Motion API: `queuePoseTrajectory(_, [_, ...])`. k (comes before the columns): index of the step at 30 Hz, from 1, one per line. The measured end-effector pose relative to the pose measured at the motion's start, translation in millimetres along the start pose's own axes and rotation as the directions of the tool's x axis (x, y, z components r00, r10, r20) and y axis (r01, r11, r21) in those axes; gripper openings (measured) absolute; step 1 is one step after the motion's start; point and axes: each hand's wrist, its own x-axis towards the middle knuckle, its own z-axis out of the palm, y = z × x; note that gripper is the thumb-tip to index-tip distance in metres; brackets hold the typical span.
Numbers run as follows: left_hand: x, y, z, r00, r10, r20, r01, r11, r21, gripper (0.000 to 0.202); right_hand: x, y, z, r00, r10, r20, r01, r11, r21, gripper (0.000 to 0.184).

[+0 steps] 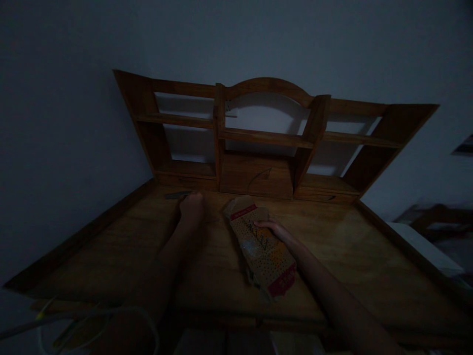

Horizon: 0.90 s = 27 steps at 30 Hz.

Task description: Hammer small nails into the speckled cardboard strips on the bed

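A torn, flattened cardboard carton [254, 244] with dark dots, an orange print and red bands lies slanting across the middle of the wooden desk. My right hand [271, 227] grips its right edge, thumb on the printed face, the other fingers mostly hidden. To the left, near the back of the desk, my left hand [192, 204] is closed in a fist. A flat grey blade-like thing [177, 195] sticks out leftward from it; the dim light hides its exact kind.
A wooden shelf unit [266, 138] with small drawers stands along the desk's [340, 246] back edge, against the wall. Raised wooden edges border both sides. A pale cable [121, 310] loops at the lower left. A white surface [421, 244] stands beyond the right edge.
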Motion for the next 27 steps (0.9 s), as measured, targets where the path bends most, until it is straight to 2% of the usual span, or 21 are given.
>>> queuePoseTrajectory(2, [1, 13, -4.2, 0.986, 0.111, -0.127, -0.135, 0.971, -0.198, 0.028, -1, -1, 1, 1.000, -0.004, 0.000, 0.004, 1.000, -0.008, 0.026])
queuePoseTrajectory(4, [-1, 30, -8.3, 0.949, 0.246, -0.197, -0.310, 0.838, -0.449, 0.027, -1, -1, 1, 1.000, -0.006, 0.000, 0.006, 1.000, -0.017, 0.027])
queuePoseTrajectory(7, [-11, 55, -13.2, 0.872, 0.465, -0.152, -0.422, 0.558, -0.715, 0.028, 1, 1, -1, 1.000, -0.006, 0.006, 0.006, 0.999, -0.039, 0.025])
queuePoseTrajectory(10, [-22, 69, -16.8, 0.773, 0.629, -0.079, -0.427, 0.423, -0.799, 0.024, 5, 2, -3, 1.000, -0.010, 0.009, 0.011, 0.998, -0.067, 0.021])
queuePoseTrajectory(12, [-27, 72, -18.2, 0.723, 0.689, -0.044, -0.418, 0.387, -0.822, 0.021, 7, 2, -4, 1.000, -0.016, 0.007, 0.016, 0.996, -0.085, 0.019])
queuePoseTrajectory(16, [-30, 72, -17.6, 0.668, 0.744, -0.028, -0.417, 0.343, -0.842, 0.021, 8, 2, -6, 1.000, -0.025, 0.002, 0.025, 0.994, -0.110, 0.022])
queuePoseTrajectory(20, [-31, 73, -12.7, 0.593, 0.805, -0.014, -0.434, 0.305, -0.848, 0.020, 10, 1, -6, 0.999, -0.035, 0.001, 0.035, 0.992, -0.118, 0.026])
queuePoseTrajectory(22, [-31, 74, -9.8, 0.582, 0.813, -0.017, -0.446, 0.302, -0.842, 0.019, 10, 1, -5, 0.999, -0.040, 0.000, 0.040, 0.992, -0.118, 0.028])
queuePoseTrajectory(27, [-32, 76, -7.0, 0.603, 0.797, -0.033, -0.461, 0.315, -0.829, 0.021, 9, 1, -2, 0.999, -0.052, 0.003, 0.052, 0.994, -0.098, 0.030])
